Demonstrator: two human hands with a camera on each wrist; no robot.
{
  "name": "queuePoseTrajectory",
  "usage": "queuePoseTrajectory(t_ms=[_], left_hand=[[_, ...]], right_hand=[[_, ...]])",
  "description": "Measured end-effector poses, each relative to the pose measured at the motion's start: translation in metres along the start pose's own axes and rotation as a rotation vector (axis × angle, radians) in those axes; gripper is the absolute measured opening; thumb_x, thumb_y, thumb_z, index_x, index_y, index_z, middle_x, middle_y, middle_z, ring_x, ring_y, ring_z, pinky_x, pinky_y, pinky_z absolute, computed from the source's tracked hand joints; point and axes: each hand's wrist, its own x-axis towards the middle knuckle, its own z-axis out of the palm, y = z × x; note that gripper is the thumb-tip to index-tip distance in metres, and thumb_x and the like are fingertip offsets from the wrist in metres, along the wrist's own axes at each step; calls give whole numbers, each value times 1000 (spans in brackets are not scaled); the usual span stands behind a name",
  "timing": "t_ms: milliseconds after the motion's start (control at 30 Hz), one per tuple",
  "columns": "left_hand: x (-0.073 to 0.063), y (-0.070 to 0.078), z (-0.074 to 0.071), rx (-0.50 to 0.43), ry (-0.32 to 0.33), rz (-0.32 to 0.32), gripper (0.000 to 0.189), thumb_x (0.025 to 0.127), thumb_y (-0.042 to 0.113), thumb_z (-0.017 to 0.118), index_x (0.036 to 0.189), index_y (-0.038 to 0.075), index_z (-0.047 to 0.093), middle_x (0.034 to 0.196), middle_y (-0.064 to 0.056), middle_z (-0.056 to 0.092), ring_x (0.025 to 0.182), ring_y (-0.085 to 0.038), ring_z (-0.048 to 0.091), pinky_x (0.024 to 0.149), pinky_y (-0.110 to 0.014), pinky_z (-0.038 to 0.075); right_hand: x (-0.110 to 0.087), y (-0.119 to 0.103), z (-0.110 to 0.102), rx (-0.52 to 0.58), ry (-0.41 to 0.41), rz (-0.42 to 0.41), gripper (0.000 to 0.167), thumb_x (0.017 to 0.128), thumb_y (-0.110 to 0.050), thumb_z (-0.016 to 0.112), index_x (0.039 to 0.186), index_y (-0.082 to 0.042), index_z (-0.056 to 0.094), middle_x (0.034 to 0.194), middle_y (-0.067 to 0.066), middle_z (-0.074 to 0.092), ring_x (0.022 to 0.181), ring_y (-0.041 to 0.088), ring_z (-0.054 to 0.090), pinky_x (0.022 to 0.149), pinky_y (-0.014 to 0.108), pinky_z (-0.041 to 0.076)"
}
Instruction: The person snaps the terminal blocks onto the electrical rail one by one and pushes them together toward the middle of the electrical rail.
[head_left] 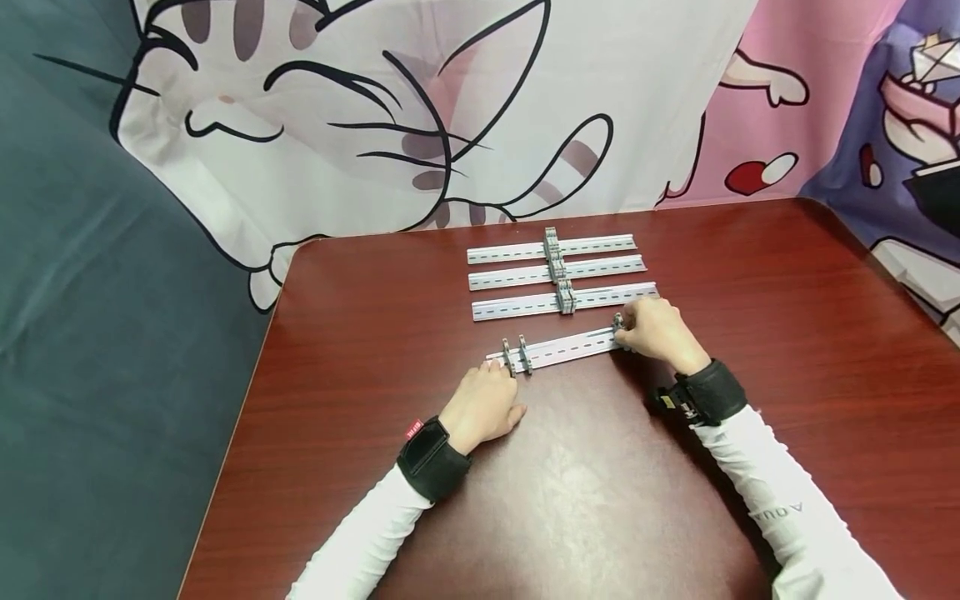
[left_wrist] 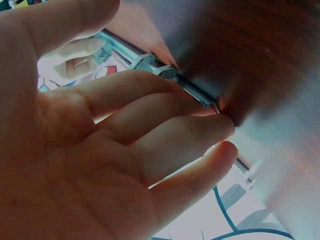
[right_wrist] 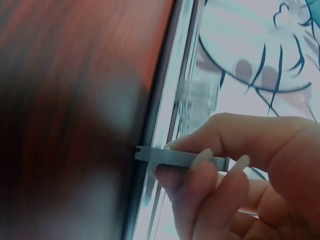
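Note:
A slotted metal DIN rail (head_left: pixel 570 347) lies slightly slanted on the table, nearest to me. My left hand (head_left: pixel 483 404) has its fingertips at the rail's left end; in the left wrist view its fingers (left_wrist: pixel 170 145) reach out nearly straight and the thumb stands apart. Two thin grey clips (head_left: pixel 525 356) sit upright across the rail just right of those fingers. At the rail's other end my right hand (head_left: pixel 660 335) pinches another grey clip (right_wrist: pixel 180 157) between thumb and fingers. That clip stands across the rail, its far end overlapping the rail in the right wrist view.
Behind lie three more slotted rails (head_left: pixel 510 311), roughly parallel, with grey clips (head_left: pixel 566 297) grouped near their middles. The brown table (head_left: pixel 337 333) ends at a printed cat curtain (head_left: pixel 315 167) at the back, and a green-grey cloth (head_left: pixel 135 333) hangs at the left.

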Motion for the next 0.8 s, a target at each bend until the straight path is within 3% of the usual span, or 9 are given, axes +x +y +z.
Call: queuePoseTrajectory(t_ms=[167,367,667,800], left_hand=[[-1,-2,-3,0,21,5,33,89,37,64,88,5,72,95,-15,65,92,-29,61,78,-39,53],[-2,-1,-2,5,16,-9,33,89,37,63,89,5,72,97,-15,65,93,-29,61,79,-39,53],[-3,2,-1,-2,-1,-33,34,90,38,62,93,7,73,99,-14,66,95,-28,62,79,-40,53],[-4,4,-1,-7,-7,-37,32,90,38,62,92,8,73,99,-14,65,95,-28,61,79,-40,52]], right_hand=[[3,-18,7,13,35,-25,14,69,-13,68,62,-9,57,58,2,54,58,21,50,53,34,37],[6,-35,17,49,12,-44,12,69,-14,69,62,-10,60,59,1,57,57,18,50,53,31,37],[4,-44,23,52,33,-52,17,68,-13,69,58,-10,56,55,-2,52,54,18,47,50,29,34],[-6,-51,22,-17,139,-55,24,76,-19,71,66,-5,55,61,8,55,54,25,53,48,36,41]])
